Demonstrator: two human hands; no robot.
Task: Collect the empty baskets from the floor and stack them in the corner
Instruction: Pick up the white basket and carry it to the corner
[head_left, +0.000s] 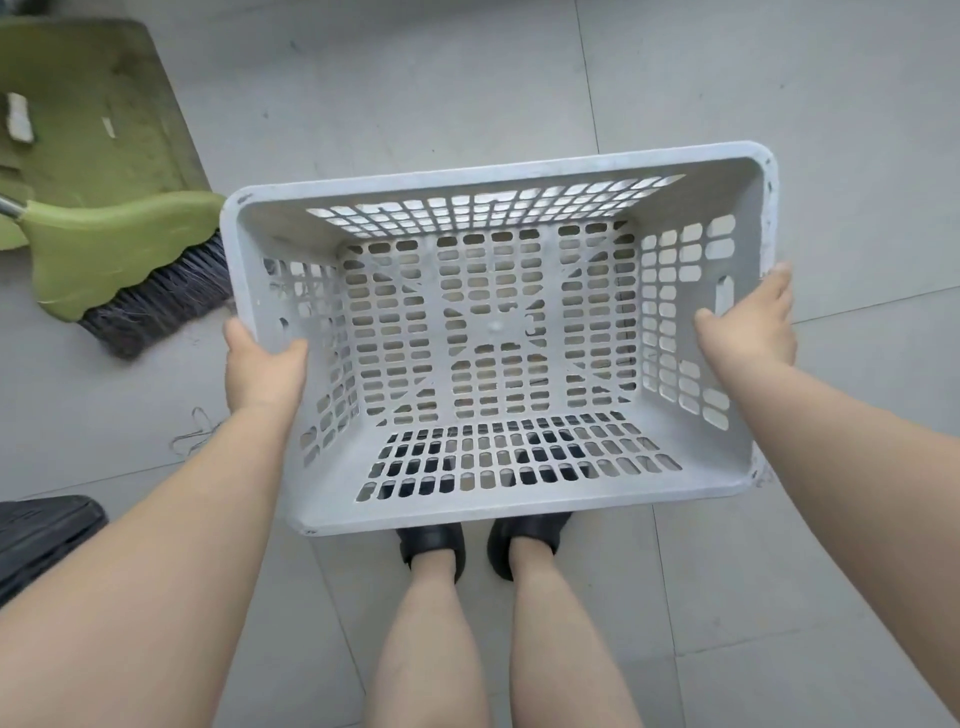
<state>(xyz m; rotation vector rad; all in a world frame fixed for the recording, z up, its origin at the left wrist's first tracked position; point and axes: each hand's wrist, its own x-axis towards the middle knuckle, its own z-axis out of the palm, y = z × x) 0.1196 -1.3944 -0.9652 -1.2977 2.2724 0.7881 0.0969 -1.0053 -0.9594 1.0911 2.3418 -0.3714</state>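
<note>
An empty grey plastic basket (498, 179) with slotted walls and floor is held up in front of me, above my legs and black shoes. My left hand (262, 366) grips its left short wall, thumb inside the rim. On the opposite short wall my right hand (748, 325) clasps the rim near a handle slot. The basket sits roughly level and tilts slightly toward me. Nothing lies inside it.
A green broom (119, 249) with dark bristles lies on the grey tiled floor (415, 78) at the left, beside a green dustpan (88, 114). A black object (41, 535) sits at the lower left edge. Loose thread (195, 428) lies on the floor by my left arm.
</note>
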